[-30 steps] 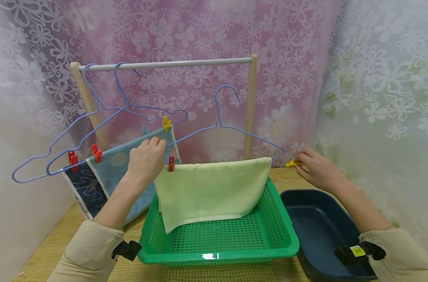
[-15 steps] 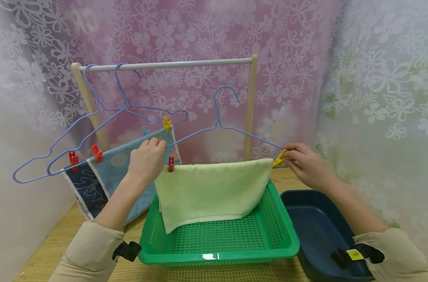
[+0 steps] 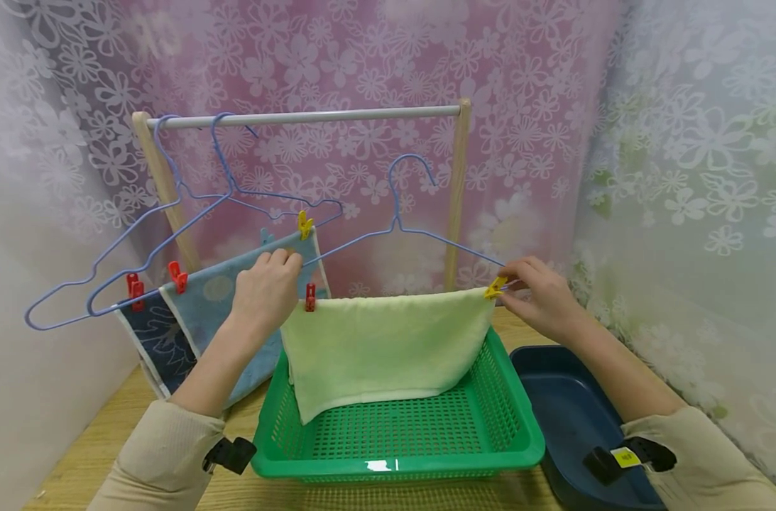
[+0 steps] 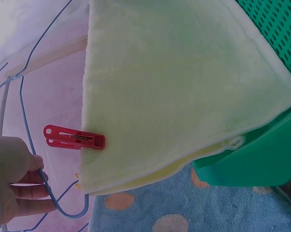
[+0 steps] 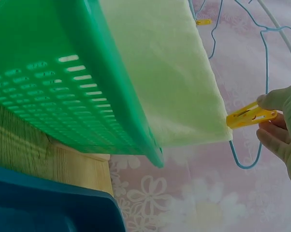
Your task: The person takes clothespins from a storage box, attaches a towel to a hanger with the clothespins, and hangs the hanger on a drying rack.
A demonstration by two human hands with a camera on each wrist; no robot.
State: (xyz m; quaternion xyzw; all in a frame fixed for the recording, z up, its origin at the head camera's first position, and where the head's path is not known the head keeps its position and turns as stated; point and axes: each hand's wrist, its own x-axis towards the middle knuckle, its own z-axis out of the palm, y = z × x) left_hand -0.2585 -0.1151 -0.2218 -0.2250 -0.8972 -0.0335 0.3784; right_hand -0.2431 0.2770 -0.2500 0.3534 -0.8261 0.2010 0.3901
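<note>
A pale yellow towel [image 3: 388, 348] hangs folded over the lower bar of a blue wire hanger [image 3: 397, 220], its lower part down in a green basket [image 3: 394, 465]. My left hand [image 3: 266, 291] grips the hanger's left end; the left wrist view shows the fingers curled round the wire. Beside it a red clothespin [image 4: 75, 137] clips the towel's left top edge. My right hand [image 3: 544, 294] pinches a yellow clothespin [image 5: 252, 115] between thumb and fingers. The clothespin's tip is at the towel's right top corner, over the edge and bar.
Behind stands a rack with a white rail [image 3: 336, 115] and wooden posts. Two hangers hang at its left, carrying a light blue towel [image 3: 215, 305] and a dark blue towel [image 3: 164, 341] with clothespins. A dark blue basin [image 3: 573, 411] stands right of the basket on the wooden table.
My right hand has moved left with the yellow clothespin, from beside the hanger's right end onto the towel's right top corner. My left hand has stayed in place on the hanger.
</note>
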